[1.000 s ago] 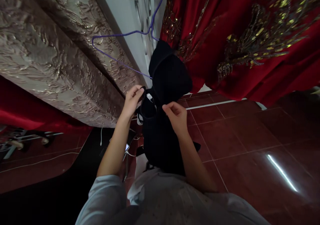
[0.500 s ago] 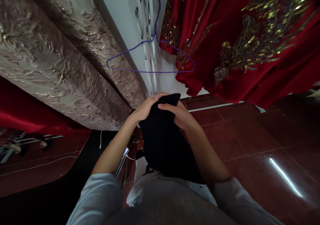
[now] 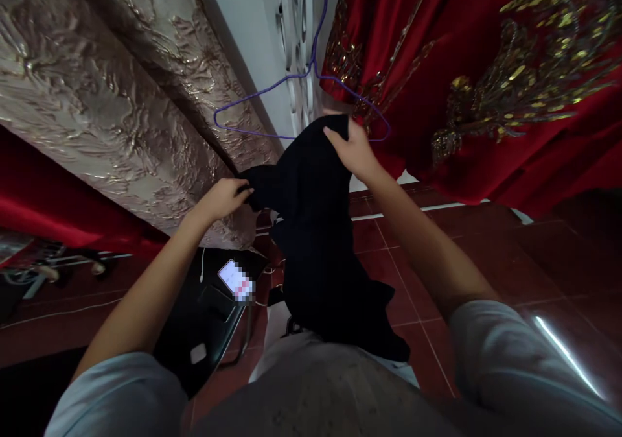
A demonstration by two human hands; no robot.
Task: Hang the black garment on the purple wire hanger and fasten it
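Bridging a right hand and a left hand: one black garment, stretched out ahead of the body, its upper edge in front of a purple hanger in view. Right hand: pinching the top corner, thumb on the near face, fingers mostly behind. Left hand: lower and to the left, thumb and fingers pinching a side fold of the same cloth (which part cannot be told, dark on dark). Long axes: hanger crosswise, left to right; garment running from its raised edge back towards the person, roughly square to the hanger. Nearer hand: the right, overlapping the hanger's right half; the left lies below the hanger's left end, apart from it. Contact of cloth with hanger: cannot be told. Flanking items: red cloth with gold sequins, right; pale textured fabric, left; lit phone on a black tabletop, lower left.
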